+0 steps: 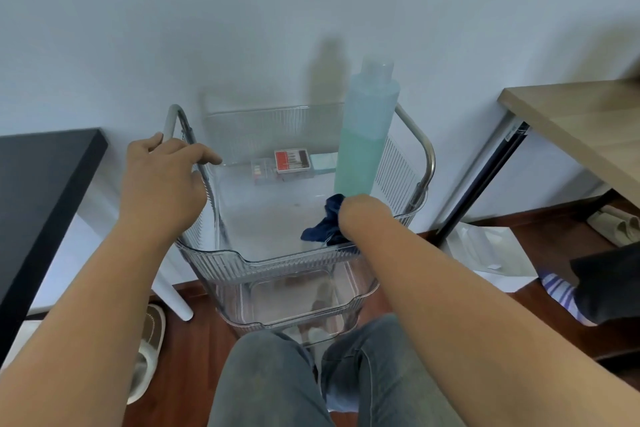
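Note:
A clear ribbed plastic trolley (277, 262) with a metal tube frame (429, 156) stands in front of my knees. My left hand (162, 180) grips the frame's left tube, thumb hooked round it. My right hand (363, 215) reaches into the top tray and holds a dark blue cloth (325, 224) against the tray floor near the front right; its fingers are hidden. A tall translucent bottle of green liquid (363, 135) rises just behind that hand. At the tray's back lie a red and white box (292, 160), a small clear case (263, 172) and a pale blue pad (323, 161).
A black table (41, 191) stands to the left and a wooden desk (581, 121) to the right, with the white wall behind. Lower trolley tiers (294, 305) show through the plastic. A slipper (149, 350) and plastic bags (485, 253) lie on the wooden floor.

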Demonstrator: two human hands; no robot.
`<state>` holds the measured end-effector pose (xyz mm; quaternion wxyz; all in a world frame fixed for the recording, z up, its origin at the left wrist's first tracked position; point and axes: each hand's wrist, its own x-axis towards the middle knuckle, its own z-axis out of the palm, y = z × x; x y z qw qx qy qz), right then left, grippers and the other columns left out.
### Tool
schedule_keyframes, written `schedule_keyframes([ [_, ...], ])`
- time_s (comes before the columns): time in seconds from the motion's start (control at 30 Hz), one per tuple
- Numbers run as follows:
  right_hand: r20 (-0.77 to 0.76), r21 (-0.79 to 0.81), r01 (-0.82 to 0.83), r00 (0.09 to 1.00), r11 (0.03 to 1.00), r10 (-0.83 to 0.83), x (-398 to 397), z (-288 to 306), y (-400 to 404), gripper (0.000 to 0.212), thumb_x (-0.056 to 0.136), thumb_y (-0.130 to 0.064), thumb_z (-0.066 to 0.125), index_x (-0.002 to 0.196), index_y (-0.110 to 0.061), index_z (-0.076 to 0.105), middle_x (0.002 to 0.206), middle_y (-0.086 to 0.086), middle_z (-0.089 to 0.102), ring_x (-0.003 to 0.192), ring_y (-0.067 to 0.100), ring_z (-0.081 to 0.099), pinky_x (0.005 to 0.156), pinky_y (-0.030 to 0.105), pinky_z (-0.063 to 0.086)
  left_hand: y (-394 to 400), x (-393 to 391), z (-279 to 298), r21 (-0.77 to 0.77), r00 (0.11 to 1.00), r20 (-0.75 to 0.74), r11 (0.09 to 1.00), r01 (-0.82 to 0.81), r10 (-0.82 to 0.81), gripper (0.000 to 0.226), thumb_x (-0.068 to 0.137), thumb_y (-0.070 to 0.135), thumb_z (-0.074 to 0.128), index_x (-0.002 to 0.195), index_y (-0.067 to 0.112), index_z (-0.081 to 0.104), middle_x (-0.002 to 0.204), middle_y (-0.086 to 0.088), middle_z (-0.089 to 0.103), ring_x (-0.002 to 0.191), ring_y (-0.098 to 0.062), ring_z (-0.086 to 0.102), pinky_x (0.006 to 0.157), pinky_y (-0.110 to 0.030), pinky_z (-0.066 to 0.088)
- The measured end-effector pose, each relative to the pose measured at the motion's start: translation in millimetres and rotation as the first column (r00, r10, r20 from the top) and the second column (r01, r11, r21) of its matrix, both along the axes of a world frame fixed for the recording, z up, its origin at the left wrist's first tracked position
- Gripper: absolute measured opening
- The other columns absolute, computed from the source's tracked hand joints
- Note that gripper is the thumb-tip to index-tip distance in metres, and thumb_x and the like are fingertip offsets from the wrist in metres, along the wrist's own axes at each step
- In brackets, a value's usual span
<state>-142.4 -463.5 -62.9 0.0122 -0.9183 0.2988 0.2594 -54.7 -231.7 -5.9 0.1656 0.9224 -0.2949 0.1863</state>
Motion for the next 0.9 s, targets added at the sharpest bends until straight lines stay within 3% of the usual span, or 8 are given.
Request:
schedule_keyframes([
  [0.1, -0.073, 0.053, -0.013, 0.997, 0.999, 0.017, 0.9, -1.6, -5.2, 0.041, 0.097, -0.013, 0.049, 0.138, -0.007, 0.046, 0.137, 0.011, 0.049, 0.125, 0.031, 0.048, 0.1, 0.043, 0.042, 0.6, 2.3, -0.8, -0.003, 1.0, -0.014, 1.0, -0.004, 0.004, 0.032, 0.084, -0.003, 0.064, 0.105, 0.019, 0.074, 0.108, -0.011, 0.071, 0.125, -0.038, 0.049, 0.11, -0.04, 0.022],
  [0.33, 0.043, 0.149, -0.041, 0.998, 0.988, 0.035, 11.4, -8.7, 23.8, 0.035, 0.093, -0.012, 0.054, 0.127, -0.004, 0.057, 0.129, 0.015, 0.058, 0.118, 0.033, 0.055, 0.095, 0.04, 0.047, -0.8, 1.9, 0.3, 0.0, 1.0, 0.0, 1.0, 0.016, -0.016, 0.032, 0.079, 0.0, 0.067, 0.101, 0.022, 0.074, 0.102, -0.009, 0.072, 0.114, -0.034, 0.057, 0.108, -0.042, 0.025],
  [0.37, 0.047, 0.163, -0.066, 0.997, 0.984, 0.059, 14.4, -7.6, 31.6, 0.036, 0.091, -0.011, 0.056, 0.126, -0.003, 0.057, 0.128, 0.016, 0.059, 0.117, 0.033, 0.056, 0.096, 0.041, 0.048, -1.5, 1.3, 0.6, 0.001, 1.0, 0.002, 1.0, 0.013, -0.013, 0.032, 0.079, 0.0, 0.068, 0.101, 0.023, 0.074, 0.102, -0.009, 0.072, 0.113, -0.034, 0.057, 0.107, -0.042, 0.025],
  [0.47, 0.158, 0.204, -0.2, 0.973, 0.958, 0.169, 29.0, -9.3, 64.5, 0.03, 0.09, -0.006, 0.054, 0.118, 0.001, 0.06, 0.119, 0.016, 0.063, 0.105, 0.032, 0.062, 0.078, 0.036, 0.051, -1.5, -0.4, 0.8, 0.005, 1.0, 0.004, 1.0, 0.006, -0.006, 0.031, 0.079, 0.001, 0.069, 0.101, 0.023, 0.074, 0.1, -0.008, 0.072, 0.112, -0.033, 0.057, 0.106, -0.041, 0.025],
  [0.57, 0.178, 0.223, -0.297, 0.949, 0.929, 0.261, 42.3, -14.5, 91.0, 0.026, 0.091, -0.006, 0.053, 0.116, -0.001, 0.06, 0.113, 0.015, 0.064, 0.097, 0.031, 0.063, 0.079, 0.039, 0.056, 2.1, -0.5, -0.2, 0.013, 1.0, 0.001, 1.0, -0.001, 0.001, 0.03, 0.08, 0.004, 0.07, 0.102, 0.025, 0.073, 0.102, -0.006, 0.072, 0.113, -0.032, 0.055, 0.106, -0.037, 0.023],
  [0.77, 0.198, 0.167, -0.167, 0.971, 0.972, 0.132, 50.5, -25.2, 63.6, 0.031, 0.091, -0.006, 0.053, 0.121, -0.004, 0.059, 0.119, 0.013, 0.061, 0.11, 0.032, 0.058, 0.093, 0.042, 0.051, -0.8, -1.5, -0.5, 0.004, 1.0, 0.005, 1.0, -0.017, 0.017, 0.03, 0.085, 0.001, 0.064, 0.104, 0.021, 0.074, 0.106, -0.006, 0.07, 0.119, -0.033, 0.053, 0.11, -0.036, 0.022],
  [0.9, 0.179, 0.142, -0.086, 0.982, 0.986, 0.06, 61.3, -23.0, 53.7, 0.029, 0.09, -0.01, 0.055, 0.118, -0.005, 0.059, 0.123, 0.015, 0.059, 0.114, 0.035, 0.054, 0.099, 0.044, 0.046, -3.0, -6.8, 1.5, 0.001, 1.0, 0.018, 1.0, -0.023, 0.023, 0.028, 0.083, -0.004, 0.065, 0.1, 0.016, 0.076, 0.102, -0.011, 0.071, 0.112, -0.036, 0.056, 0.11, -0.042, 0.028],
])
